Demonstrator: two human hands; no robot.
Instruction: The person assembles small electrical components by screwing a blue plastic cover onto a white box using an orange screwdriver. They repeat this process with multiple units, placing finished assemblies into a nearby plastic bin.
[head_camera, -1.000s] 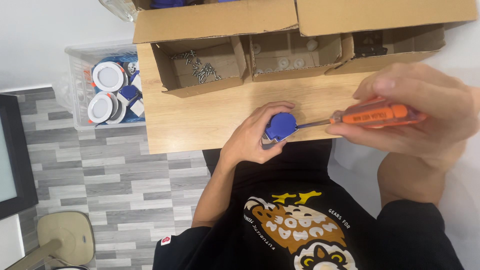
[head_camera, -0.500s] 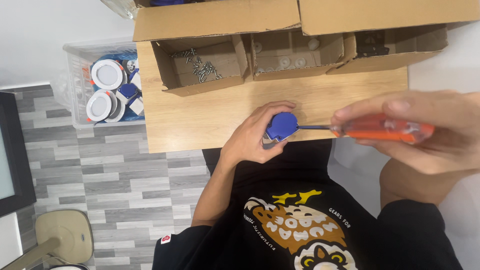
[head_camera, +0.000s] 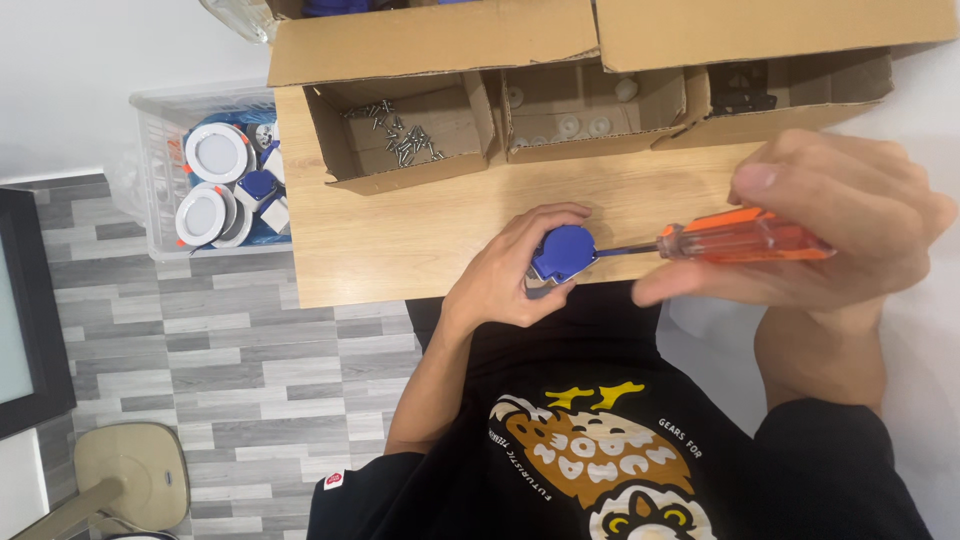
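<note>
A single head-worn camera looked steeply down over the person's chest, close to both hands (head_camera: 800, 240) at the near edge of the wooden table (head_camera: 400, 240). It faced the far cardboard boxes (head_camera: 600, 70), with grey floor (head_camera: 200, 400) and a plastic bin (head_camera: 170, 170) at left.

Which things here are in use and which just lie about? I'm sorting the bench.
In use:
left hand gripping the blue part
right hand holding the orange screwdriver, tip at the part

Lying about:
screws in a cardboard box
white pieces
plastic bin of round lamps
stool
</note>
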